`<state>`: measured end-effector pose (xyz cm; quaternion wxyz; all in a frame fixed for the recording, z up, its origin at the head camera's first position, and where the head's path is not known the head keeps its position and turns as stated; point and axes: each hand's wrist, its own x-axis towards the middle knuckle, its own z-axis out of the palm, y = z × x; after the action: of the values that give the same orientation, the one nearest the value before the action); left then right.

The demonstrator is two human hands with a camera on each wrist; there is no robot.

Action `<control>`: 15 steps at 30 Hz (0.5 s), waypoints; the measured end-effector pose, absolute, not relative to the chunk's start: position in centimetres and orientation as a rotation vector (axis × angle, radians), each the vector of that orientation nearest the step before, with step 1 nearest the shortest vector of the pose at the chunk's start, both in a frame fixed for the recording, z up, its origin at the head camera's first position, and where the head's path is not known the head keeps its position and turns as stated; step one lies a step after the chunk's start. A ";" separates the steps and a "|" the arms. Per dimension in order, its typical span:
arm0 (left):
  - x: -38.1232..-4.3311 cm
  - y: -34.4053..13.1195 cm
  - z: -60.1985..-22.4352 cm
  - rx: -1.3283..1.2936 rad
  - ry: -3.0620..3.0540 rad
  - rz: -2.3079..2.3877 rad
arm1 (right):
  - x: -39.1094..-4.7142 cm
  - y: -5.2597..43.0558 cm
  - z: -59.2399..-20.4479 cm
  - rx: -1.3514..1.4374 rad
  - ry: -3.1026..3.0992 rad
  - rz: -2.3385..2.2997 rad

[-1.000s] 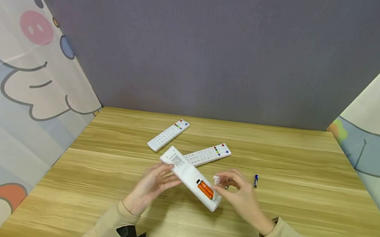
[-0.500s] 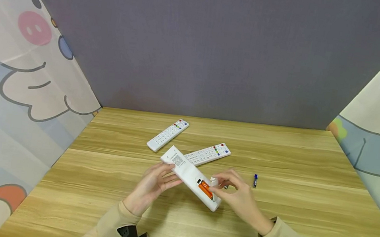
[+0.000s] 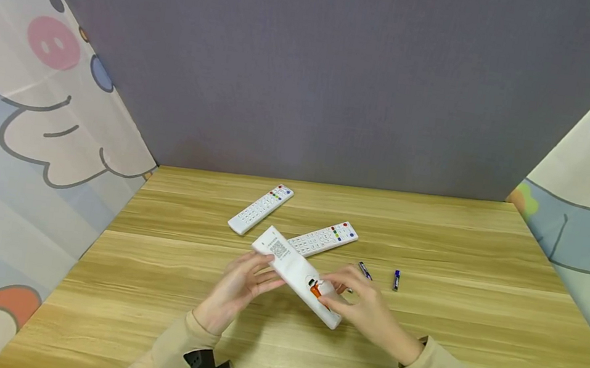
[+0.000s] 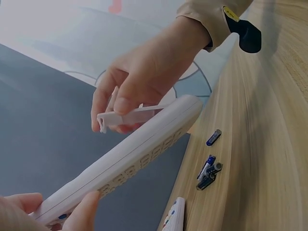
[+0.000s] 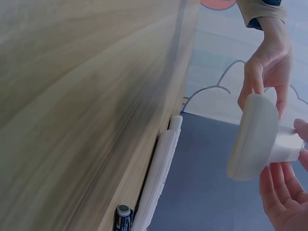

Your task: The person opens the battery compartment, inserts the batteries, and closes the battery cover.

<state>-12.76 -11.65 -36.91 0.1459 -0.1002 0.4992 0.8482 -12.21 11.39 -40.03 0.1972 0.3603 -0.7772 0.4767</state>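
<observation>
In the head view my left hand grips one end of a white remote control, held above the table with its back up. An orange battery shows in its battery compartment, partly hidden by my right fingers. My right hand pinches a white battery cover over that compartment. In the left wrist view the cover stands at a slant, one end meeting the back of the remote and the other end raised. My left thumb and fingers clasp the button side and edge in that view.
A white remote control lies button side up at the back left of the wooden table. Another remote lies just behind the held one. Loose blue batteries lie right of it; several show in the left wrist view. A grey panel closes the back.
My right hand has moved left and lowered the cover over the compartment, hiding more of the orange batteries. A blue battery behind that hand has come into sight. The left hand stays almost still.
</observation>
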 end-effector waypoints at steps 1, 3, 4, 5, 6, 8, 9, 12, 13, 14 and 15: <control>-12.8 -11.7 -36.9 -0.289 1.436 2.442 | -12.2 11.4 -40.1 1.015 -2.183 1.307; -12.7 -11.7 -36.9 -0.283 1.435 2.439 | -12.3 11.4 -40.2 1.033 -2.186 1.243; -12.7 -11.7 -36.9 -0.275 1.432 2.437 | -12.3 11.4 -40.3 1.045 -2.184 1.209; -12.7 -11.7 -36.8 -0.268 1.427 2.434 | -12.4 11.4 -40.3 1.057 -2.182 1.177; -12.7 -11.7 -36.8 -0.260 1.423 2.432 | -12.4 11.4 -40.4 1.070 -2.181 1.150; -12.7 -11.7 -36.7 -0.248 1.418 2.428 | -12.4 11.5 -40.5 1.085 -2.202 1.107; -12.7 -11.6 -36.7 -0.244 1.412 2.425 | -12.4 11.5 -40.5 1.091 -2.223 1.100; -12.7 -11.6 -36.6 -0.241 1.400 2.425 | -12.2 11.5 -40.5 1.099 -2.300 1.100; -12.6 -11.6 -36.6 -0.240 1.400 2.424 | -12.1 11.6 -40.5 1.100 -2.325 1.096; -12.6 -11.6 -36.6 -0.240 1.402 2.424 | -12.0 11.6 -40.5 1.104 -2.349 1.093; -12.6 -11.6 -36.6 -0.240 1.403 2.424 | -11.9 11.6 -40.5 1.110 -2.369 1.092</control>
<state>-12.65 -11.60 -36.59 0.1647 -0.0843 0.4922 0.8506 -11.92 11.63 -40.52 0.1529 0.3870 -0.8258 0.3806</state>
